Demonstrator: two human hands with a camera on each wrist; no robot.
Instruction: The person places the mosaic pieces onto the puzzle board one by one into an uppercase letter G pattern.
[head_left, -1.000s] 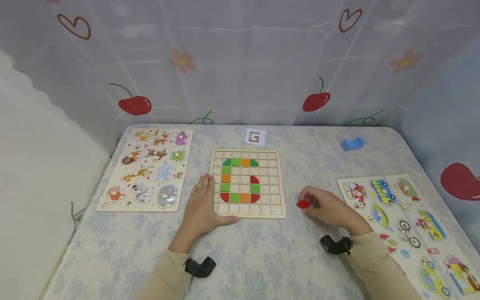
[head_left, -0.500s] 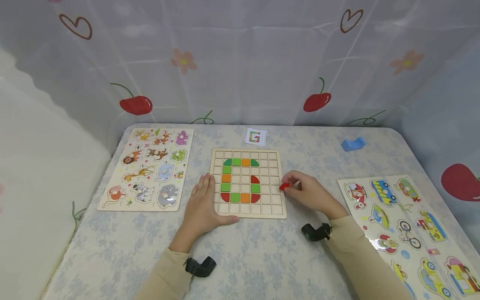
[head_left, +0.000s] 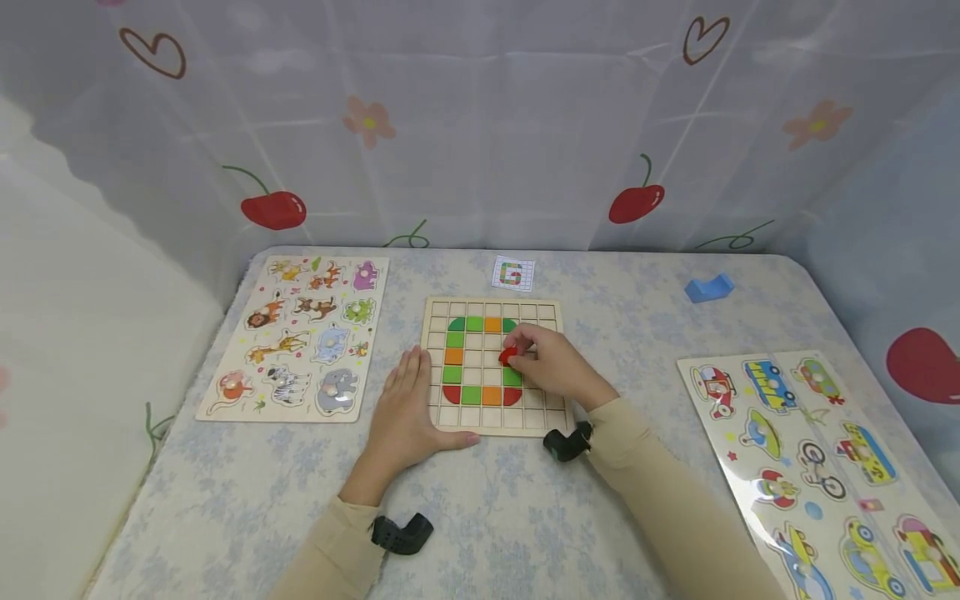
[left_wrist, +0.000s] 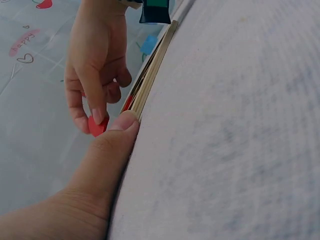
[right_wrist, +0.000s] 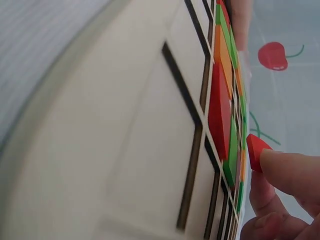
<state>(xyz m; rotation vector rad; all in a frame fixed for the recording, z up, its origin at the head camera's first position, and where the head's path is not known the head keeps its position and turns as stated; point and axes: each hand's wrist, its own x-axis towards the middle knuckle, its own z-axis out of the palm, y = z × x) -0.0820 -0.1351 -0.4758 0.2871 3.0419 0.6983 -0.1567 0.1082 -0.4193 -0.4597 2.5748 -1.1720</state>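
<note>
A square wooden grid board (head_left: 537, 414) lies on the table, with green, orange and red tiles set in its cells in a G-like outline. Over the right part of that outline, my right hand (head_left: 555, 367) pinches a small red quarter-round tile (head_left: 507, 357) between thumb and fingertip. In the right wrist view this red tile (right_wrist: 256, 150) is held above the board's surface. My left hand (head_left: 405, 414) rests along the board's left edge, fingers straight, thumb stretched along the front edge. The right hand covers some cells in the head view.
A small card (head_left: 513, 273) with a G pattern lies behind the board. An animal puzzle board (head_left: 347, 340) is at left, a vehicle puzzle board (head_left: 798, 403) at right. A blue notched block (head_left: 709, 288) stands at the back right.
My right hand has moved left from the table beside the board to over its cells, carrying the red tile. The left hand has stayed in place.
</note>
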